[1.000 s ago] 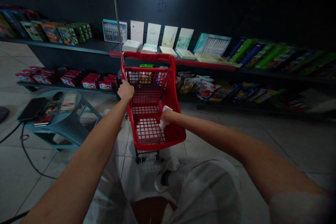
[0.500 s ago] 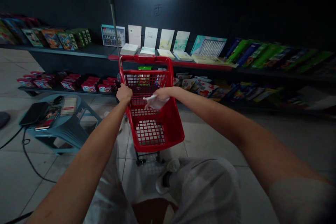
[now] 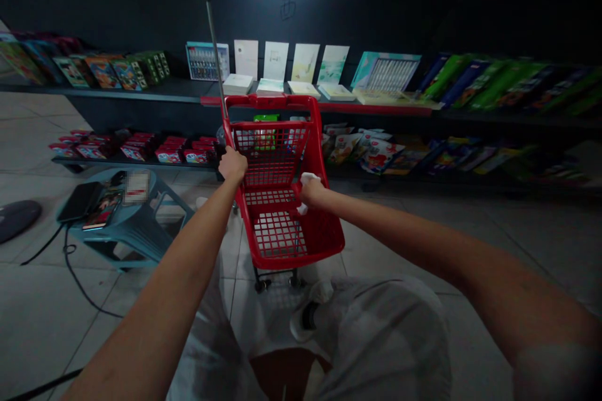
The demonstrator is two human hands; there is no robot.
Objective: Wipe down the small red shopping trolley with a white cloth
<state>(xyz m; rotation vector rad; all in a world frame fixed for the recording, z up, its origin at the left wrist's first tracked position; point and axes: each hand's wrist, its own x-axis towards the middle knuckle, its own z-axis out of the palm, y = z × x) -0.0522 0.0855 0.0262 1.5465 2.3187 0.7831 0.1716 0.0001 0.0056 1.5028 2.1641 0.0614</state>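
a small shop: long dark shelves (image 3: 301,100) of boxed goods (image 3: 385,78), and a red shopping cart (image 3: 277,182) on tiled floor (image 3: 493,244).

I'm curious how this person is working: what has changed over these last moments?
The right hand, holding a white cloth, reached across the red wire shopping basket, then came back down to its right side. The left hand stayed gripping the basket's left rim, and the dark shelves stayed as they were.

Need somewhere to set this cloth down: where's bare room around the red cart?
Floor tiles show right of the red cart, before the lower shelf. The teal stool is crowded with a black device and printed cards, the upper shelf too.
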